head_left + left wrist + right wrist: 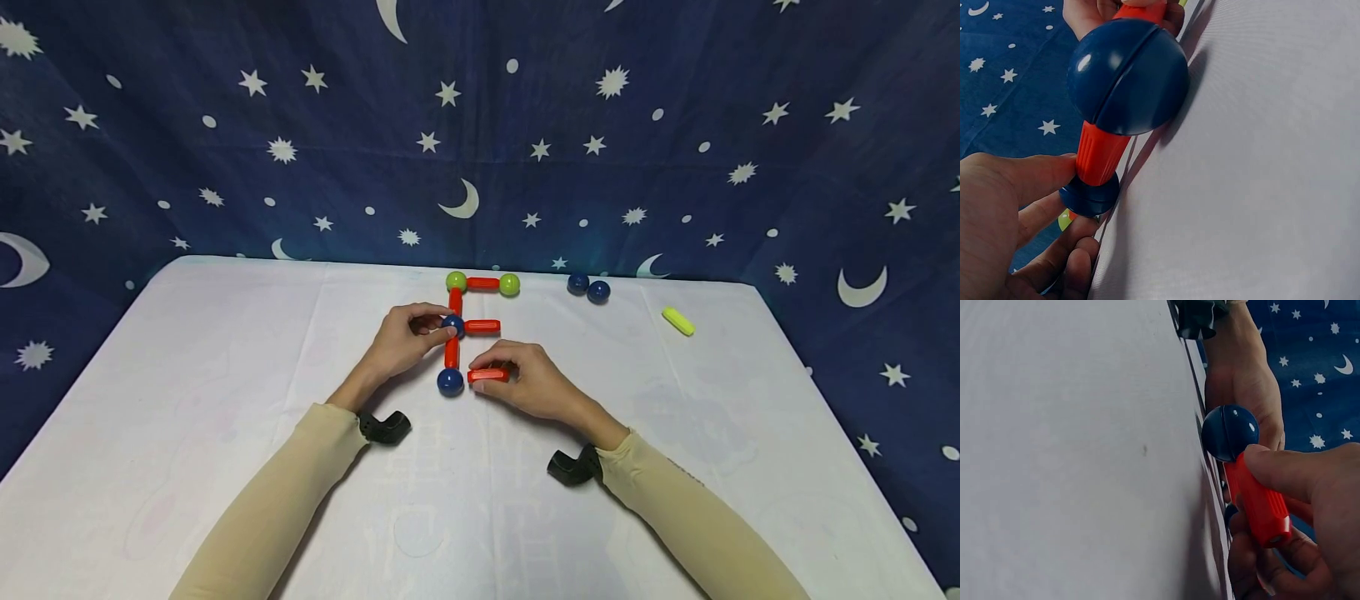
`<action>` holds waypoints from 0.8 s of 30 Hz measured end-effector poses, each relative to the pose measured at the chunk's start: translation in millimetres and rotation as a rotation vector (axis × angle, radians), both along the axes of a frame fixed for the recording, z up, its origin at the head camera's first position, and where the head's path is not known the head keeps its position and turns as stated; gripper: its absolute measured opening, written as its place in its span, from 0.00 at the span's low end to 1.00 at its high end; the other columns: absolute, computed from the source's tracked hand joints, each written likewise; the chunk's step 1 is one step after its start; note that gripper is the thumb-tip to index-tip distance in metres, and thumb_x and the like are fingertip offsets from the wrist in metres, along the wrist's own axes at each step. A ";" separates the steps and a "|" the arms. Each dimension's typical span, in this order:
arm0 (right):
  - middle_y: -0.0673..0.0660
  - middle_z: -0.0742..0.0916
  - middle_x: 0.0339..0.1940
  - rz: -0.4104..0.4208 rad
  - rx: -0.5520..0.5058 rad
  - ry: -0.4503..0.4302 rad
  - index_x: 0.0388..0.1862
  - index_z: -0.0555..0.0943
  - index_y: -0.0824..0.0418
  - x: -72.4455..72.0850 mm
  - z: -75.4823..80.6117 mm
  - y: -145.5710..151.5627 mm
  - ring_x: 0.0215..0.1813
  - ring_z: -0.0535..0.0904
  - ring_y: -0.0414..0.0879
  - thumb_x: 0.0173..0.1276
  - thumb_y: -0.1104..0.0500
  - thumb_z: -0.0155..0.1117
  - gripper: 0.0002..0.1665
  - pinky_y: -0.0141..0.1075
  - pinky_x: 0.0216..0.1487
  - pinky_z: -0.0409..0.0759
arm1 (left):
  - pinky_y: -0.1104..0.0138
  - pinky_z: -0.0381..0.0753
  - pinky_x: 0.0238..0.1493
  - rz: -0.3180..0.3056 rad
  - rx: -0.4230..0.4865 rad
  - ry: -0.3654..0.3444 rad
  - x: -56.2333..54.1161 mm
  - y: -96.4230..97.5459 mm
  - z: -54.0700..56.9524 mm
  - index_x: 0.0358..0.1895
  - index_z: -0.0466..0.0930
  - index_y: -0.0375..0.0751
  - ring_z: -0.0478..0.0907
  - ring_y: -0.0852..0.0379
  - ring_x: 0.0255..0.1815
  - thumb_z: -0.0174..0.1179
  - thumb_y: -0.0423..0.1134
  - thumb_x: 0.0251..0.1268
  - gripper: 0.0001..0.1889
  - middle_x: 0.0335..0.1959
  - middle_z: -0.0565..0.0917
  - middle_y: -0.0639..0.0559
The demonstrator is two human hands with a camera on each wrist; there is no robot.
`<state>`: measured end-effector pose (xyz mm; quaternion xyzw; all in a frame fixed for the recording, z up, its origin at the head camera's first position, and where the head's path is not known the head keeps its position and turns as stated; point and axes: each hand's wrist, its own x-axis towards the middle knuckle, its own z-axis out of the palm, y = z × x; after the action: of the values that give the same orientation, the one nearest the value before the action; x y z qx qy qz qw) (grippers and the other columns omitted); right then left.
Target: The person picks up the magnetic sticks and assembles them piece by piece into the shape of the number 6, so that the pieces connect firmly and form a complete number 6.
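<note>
Head view: left fingers (pixel 429 309) pinch the middle ball (pixel 453 324), right fingers (pixel 492 356) a rod (pixel 488 376); crooked contact could knock the near ball (pixel 450 382) loose.

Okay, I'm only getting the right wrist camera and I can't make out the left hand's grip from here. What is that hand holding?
Observer: In the head view, the left hand pinches a blue ball in the middle of the assembly.

Operator: Got it. Is anything lying loose off to the right, outside my picture?

Observer: Yes, a yellow rod lies by itself there.
</note>
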<state>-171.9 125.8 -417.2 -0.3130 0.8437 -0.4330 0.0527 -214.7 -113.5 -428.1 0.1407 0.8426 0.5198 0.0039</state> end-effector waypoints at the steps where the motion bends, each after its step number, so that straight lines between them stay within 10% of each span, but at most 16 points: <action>1: 0.47 0.87 0.43 0.002 0.001 -0.003 0.48 0.88 0.57 0.1 -0.4 -0.1 0.43 0.79 0.43 0.62 0.62 0.77 0.15 0.39 0.50 0.77 | 0.63 0.78 0.46 0.001 0.001 -0.001 -0.1 0.1 0.0 0.54 0.86 0.35 0.79 0.49 0.41 0.70 0.35 0.65 0.16 0.43 0.85 0.42; 24: 0.47 0.88 0.44 0.014 0.050 -0.018 0.49 0.88 0.57 -0.6 -4.4 -3.2 0.45 0.79 0.42 0.63 0.60 0.76 0.15 0.38 0.50 0.77 | 0.63 0.78 0.45 0.005 0.008 -0.007 -0.5 -0.1 -0.8 0.54 0.86 0.35 0.78 0.49 0.40 0.70 0.36 0.65 0.16 0.42 0.84 0.42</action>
<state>-172.4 122.7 -421.7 -0.3136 0.8514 -0.4143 0.0714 -215.3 -113.6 -428.9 0.1369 0.8409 0.5236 0.0049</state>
